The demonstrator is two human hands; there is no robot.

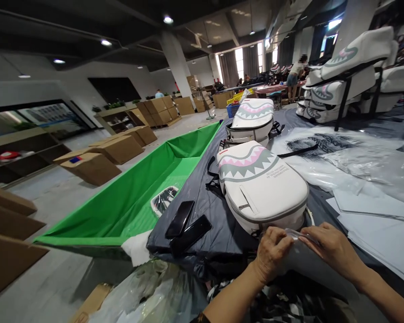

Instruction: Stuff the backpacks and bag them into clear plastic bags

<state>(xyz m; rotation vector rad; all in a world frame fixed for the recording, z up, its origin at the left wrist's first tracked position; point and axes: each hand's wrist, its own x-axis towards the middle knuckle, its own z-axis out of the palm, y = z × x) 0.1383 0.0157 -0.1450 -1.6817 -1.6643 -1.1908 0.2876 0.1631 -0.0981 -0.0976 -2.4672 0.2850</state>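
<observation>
A person's two bare hands are reaching in from the lower right, both closed on clear plastic film (301,256). The left hand (272,252) is pinching one part between thumb and curled fingers; the right hand (333,246) is gripping the upper edge just beside it. The film is hanging in front of a white backpack (265,193) with a pink-and-grey toothed pattern, which is lying on its back on the dark-covered counter (202,188). A second white backpack (254,114) is resting behind it, and two phones (180,219) are lying to the left.

The step in hand seems to be parting the film's edges, perhaps a bag's mouth; the next move is probably calling for a firm pinch on each layer, so neither is slipping away.

The film's transparency is making its layers hard to tell apart, and its lower part is fading into shadow. The left fingertips are partly hiding, the forearms are running out of view, and the backpack's small lettering is staying unreadable.
</observation>
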